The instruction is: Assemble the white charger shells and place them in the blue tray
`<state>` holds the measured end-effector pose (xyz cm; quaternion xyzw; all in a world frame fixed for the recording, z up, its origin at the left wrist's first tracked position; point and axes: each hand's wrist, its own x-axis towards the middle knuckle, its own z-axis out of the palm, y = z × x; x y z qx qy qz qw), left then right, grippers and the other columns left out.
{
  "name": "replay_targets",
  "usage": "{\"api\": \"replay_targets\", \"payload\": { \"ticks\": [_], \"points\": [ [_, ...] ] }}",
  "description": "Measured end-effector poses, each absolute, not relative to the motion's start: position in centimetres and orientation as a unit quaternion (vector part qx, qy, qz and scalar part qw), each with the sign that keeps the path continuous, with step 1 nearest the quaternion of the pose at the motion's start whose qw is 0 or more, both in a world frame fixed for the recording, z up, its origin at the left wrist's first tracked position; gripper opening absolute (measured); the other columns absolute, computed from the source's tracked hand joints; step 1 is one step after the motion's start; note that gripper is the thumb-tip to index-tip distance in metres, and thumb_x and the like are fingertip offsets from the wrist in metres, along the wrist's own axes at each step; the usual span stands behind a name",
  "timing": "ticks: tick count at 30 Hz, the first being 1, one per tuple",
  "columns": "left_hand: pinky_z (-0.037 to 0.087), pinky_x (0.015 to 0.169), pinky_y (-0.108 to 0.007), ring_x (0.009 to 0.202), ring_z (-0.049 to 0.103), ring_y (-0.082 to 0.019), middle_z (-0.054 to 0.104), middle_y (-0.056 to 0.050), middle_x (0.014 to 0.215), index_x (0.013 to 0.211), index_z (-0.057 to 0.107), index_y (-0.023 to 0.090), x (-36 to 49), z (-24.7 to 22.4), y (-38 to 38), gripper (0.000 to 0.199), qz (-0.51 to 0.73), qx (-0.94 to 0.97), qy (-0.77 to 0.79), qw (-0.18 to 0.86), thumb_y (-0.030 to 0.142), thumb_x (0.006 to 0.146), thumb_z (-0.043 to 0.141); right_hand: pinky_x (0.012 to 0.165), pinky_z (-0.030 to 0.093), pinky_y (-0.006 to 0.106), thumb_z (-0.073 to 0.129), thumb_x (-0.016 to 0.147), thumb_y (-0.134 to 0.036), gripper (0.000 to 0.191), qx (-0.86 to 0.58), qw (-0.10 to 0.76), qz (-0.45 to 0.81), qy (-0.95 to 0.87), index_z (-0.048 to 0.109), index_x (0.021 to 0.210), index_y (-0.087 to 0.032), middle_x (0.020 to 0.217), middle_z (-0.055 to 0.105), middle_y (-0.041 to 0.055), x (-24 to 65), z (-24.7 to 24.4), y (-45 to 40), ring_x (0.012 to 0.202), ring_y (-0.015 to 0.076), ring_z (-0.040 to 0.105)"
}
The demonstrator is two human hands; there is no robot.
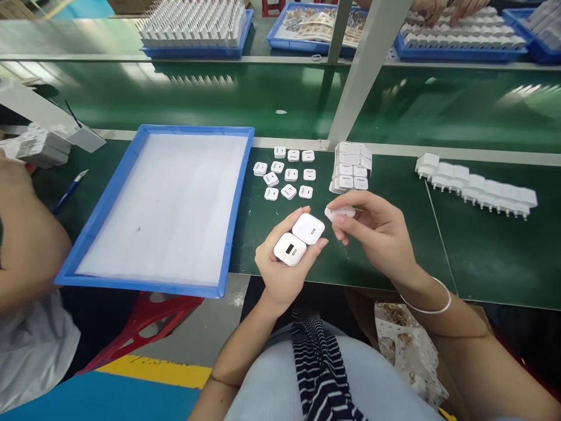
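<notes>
W/ the L hand we hold a white two-slot block & a white one-slot block, touching, slots up, fingers curled round both. At their 2 o'clock, we pinch a small white pc. btwn. R hand thumb & fingers. Ref. L hand: loose white pcs. on green bench, 12 o'clock; blue tray, 10 o'clock. Ref. R hand: stacked white pcs., 11 o'clock; pinned white row, 2 o'clock.
</notes>
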<state>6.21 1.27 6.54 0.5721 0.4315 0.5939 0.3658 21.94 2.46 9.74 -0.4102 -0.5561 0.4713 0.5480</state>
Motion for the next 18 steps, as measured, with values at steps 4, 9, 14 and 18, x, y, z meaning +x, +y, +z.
{"api": "replay_targets", "payload": {
  "ticks": [4,9,14,18],
  "points": [
    [0.063,0.088,-0.032,0.104,0.072,-0.022,0.073,-0.007,0.118,0.12,0.067,0.023,5.68,6.6,1.39,0.051,0.594,0.575,0.411,0.384,0.014,0.072,0.082,0.053,0.049,0.025,0.061,0.092,-0.018,0.015,-0.39,0.522,0.535,-0.539,0.075,0.093,-0.021,0.078,0.059,0.0003,22.25,9.66,2.79,0.059,0.0095,0.056],
    [0.061,0.094,-0.036,0.108,0.071,-0.024,0.074,-0.008,0.118,0.12,0.067,0.022,5.53,6.52,1.65,0.051,0.59,0.596,0.411,0.358,0.015,0.072,0.082,0.055,0.052,0.026,0.061,0.093,-0.022,0.02,-0.406,0.511,0.525,-0.546,0.075,0.106,-0.023,0.081,0.062,0.0018,22.03,9.58,2.74,0.066,0.0119,0.059],
    [0.06,0.096,-0.036,0.11,0.07,-0.024,0.073,-0.009,0.118,0.117,0.069,0.02,5.56,6.4,1.88,0.048,0.595,0.604,0.412,0.333,0.013,0.072,0.081,0.057,0.057,0.025,0.071,0.086,-0.018,0.026,-0.446,0.555,0.448,-0.54,0.07,0.11,-0.027,0.08,0.068,-0.0005,22.1,9.67,2.76,0.066,0.013,0.064],
    [0.059,0.097,-0.039,0.11,0.07,-0.025,0.074,-0.009,0.117,0.117,0.069,0.019,5.58,6.16,2.02,0.047,0.593,0.609,0.421,0.318,0.014,0.072,0.081,0.059,0.059,0.028,0.07,0.086,-0.022,0.016,-0.454,0.554,0.417,-0.559,0.075,0.101,-0.025,0.091,0.067,0.003,22.33,9.75,2.86,0.067,0.013,0.065]
  ]
}}
